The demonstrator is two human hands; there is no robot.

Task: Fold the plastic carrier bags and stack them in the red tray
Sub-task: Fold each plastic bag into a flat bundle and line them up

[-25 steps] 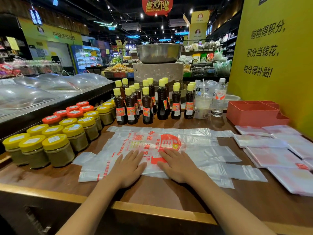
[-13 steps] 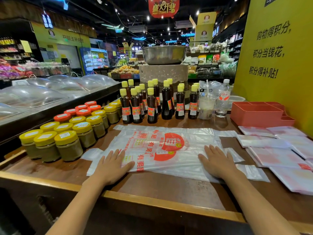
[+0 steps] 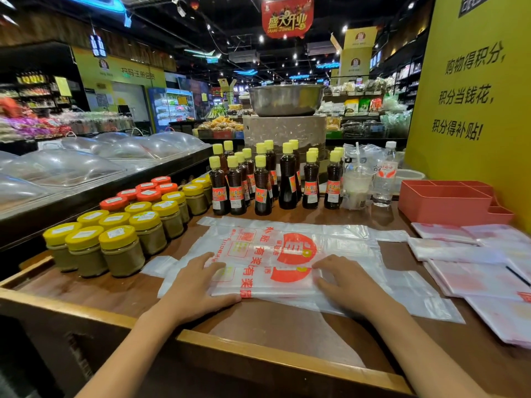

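At a supermarket sampling desk (image 3: 275, 326), a person's two hands pressed down on a printed plastic carrier bag (image 3: 290, 254) spread flat at the centre of the frame. The left hand (image 3: 195, 285) lay spread at the bag's left end with its thumb hooked along the near edge; the right hand (image 3: 347, 285) lay flat, fingers straight, on the middle of the film. Neither hand gripped anything. A long fold appeared to have been turned up along the bag's near side, though how many layers lay under the palms could not be told.

The red tray (image 3: 448, 205), at centre right against the yellow wall, showed no bags inside from this angle. A loose spread of more bags (image 3: 485, 271) lay at lower right, just beside the one being worked.

The risks were plain enough. The thin, slick film would likely spring open or slide on the polished wood once pressure eased, spoiling the crease. The bag's handles (image 3: 425, 300) trailed towards the waiting pile and could catch on it. Just beyond the bag's far edge stood dark sauce bottles (image 3: 261, 188) and, at left, yellow-lidded jars (image 3: 122, 251); a broad sweep of the arm could topple the tall, narrow bottles.
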